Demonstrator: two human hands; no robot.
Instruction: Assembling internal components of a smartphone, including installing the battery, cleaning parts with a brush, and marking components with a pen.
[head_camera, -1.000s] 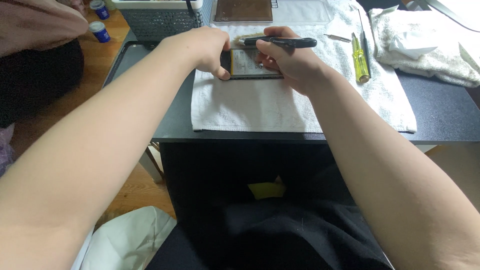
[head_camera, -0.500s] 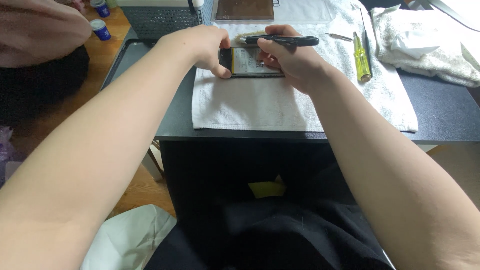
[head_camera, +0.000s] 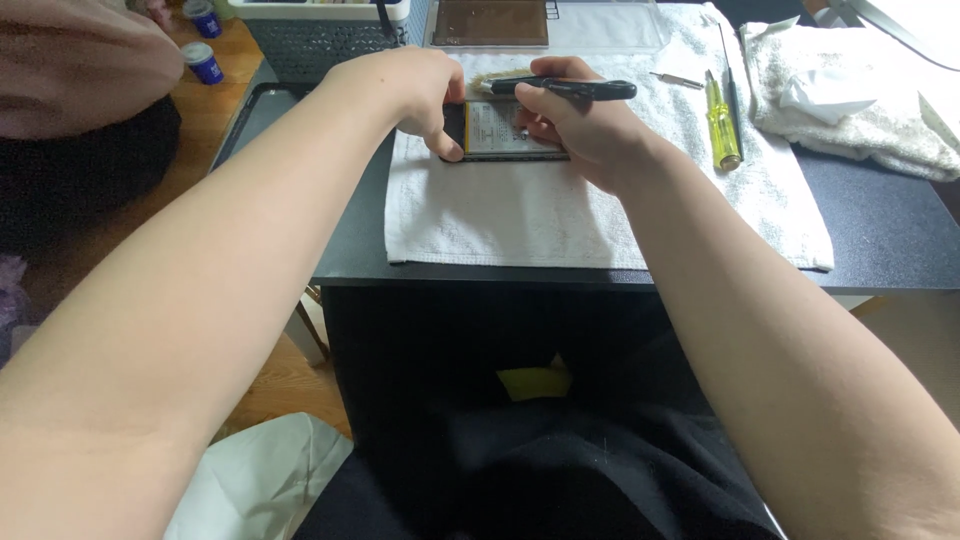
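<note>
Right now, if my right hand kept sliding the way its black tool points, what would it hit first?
Likely the left hand: the black pen-shaped tool in the right hand points left across the opened phone toward those fingers, though depth is unclear.

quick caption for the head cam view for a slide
Left hand steadies an opened phone on a white towel while the right hand holds a black tool.

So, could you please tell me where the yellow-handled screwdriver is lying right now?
In the head view, the yellow-handled screwdriver lies on the white towel, to the right of the right hand and left of the crumpled white cloth.
</note>
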